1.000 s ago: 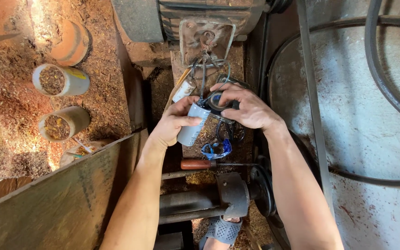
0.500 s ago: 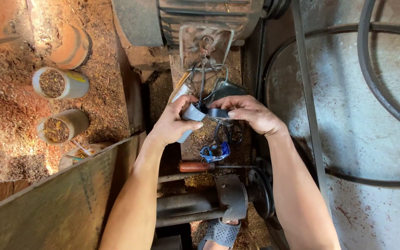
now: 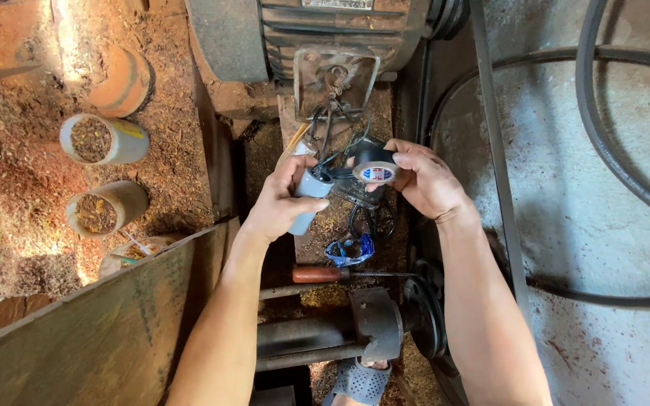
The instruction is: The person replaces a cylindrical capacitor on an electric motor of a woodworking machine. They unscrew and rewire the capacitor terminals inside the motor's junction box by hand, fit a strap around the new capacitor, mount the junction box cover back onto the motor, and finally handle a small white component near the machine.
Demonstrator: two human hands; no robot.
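Note:
My left hand (image 3: 283, 203) grips a grey cylinder-shaped part (image 3: 309, 194) with dark wires (image 3: 332, 128) running up to an open terminal box (image 3: 336, 79) on a grey electric motor (image 3: 340, 22). My right hand (image 3: 426, 180) holds a roll of black tape (image 3: 375, 164) right beside the top of the cylinder, its end toward the wires. Both hands hover over a dusty wooden base in front of the motor.
A screwdriver with a reddish handle (image 3: 317, 274) and a blue crumpled wrapper (image 3: 349, 250) lie below the hands. A metal shaft and pulley (image 3: 385, 323) sit nearer me. Sawdust-filled cylinders (image 3: 103, 139) lie left; a black belt (image 3: 611, 113) loops on the right. A wooden board (image 3: 92, 331) slants lower left.
My right hand has lifted the black tape roll up beside the cylinder's top, its face now turned toward me. The left hand has kept its grip on the cylinder.

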